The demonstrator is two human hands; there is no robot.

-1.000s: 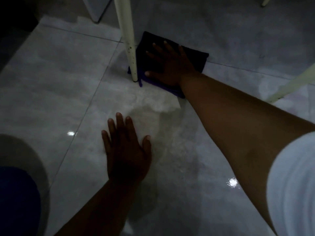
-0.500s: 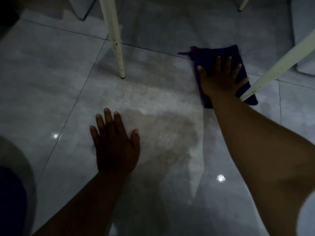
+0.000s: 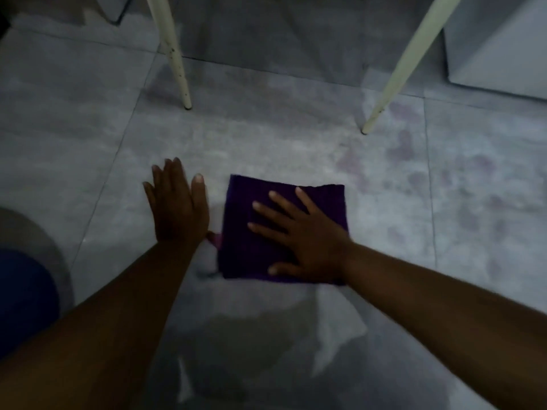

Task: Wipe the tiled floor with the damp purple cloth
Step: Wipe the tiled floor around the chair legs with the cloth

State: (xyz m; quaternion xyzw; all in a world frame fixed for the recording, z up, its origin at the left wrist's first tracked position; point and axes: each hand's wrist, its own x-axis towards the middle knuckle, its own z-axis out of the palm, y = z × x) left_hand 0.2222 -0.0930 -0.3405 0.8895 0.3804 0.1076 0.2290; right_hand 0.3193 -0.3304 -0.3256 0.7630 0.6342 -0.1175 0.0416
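Right hand (image 3: 307, 241) lay flat, fingers spread, pressing cloth (image 3: 251, 232) onto floor (image 3: 88, 143) at centre. Left hand (image 3: 177, 208) flat at 9 o'clock, gripping nothing. Risk: wet tile, bracing palm could slip; legs (image 3: 177, 60) at 12 could snag cloth.

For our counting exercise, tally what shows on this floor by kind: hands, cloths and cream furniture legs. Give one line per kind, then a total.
Hands: 2 (left hand, right hand)
Purple cloth: 1
Cream furniture legs: 2 (left leg, right leg)
Total: 5
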